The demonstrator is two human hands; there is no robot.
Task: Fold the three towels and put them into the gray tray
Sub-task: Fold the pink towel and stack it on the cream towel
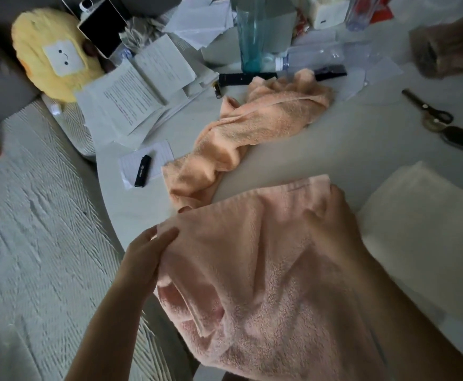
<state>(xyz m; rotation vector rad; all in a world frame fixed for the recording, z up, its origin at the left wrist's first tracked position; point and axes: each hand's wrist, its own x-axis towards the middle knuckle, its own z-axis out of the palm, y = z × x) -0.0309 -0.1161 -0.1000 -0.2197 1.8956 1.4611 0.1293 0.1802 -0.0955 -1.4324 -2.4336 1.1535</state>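
Note:
A pink towel [257, 270] hangs over the near edge of the white table [334, 149], its top edge stretched between my two hands. My left hand [147, 254] pinches the towel's left corner. My right hand [332, 224] grips the towel's right top corner, fingers curled over the cloth. An orange towel [246, 133] lies crumpled across the table's middle, just beyond the pink one. A folded white towel [428, 215] lies flat at the right, close to my right wrist. No gray tray is in view.
Loose papers [131, 103] pile at the back left beside a yellow plush toy [51, 50]. A clear blue-tinted vase [252, 34], black remotes [246, 78], a black lighter-shaped stick [142, 171], scissors [428, 111] and a brown furry thing [447, 48] crowd the far side. A ribbed grey cushion [32, 229] lies left.

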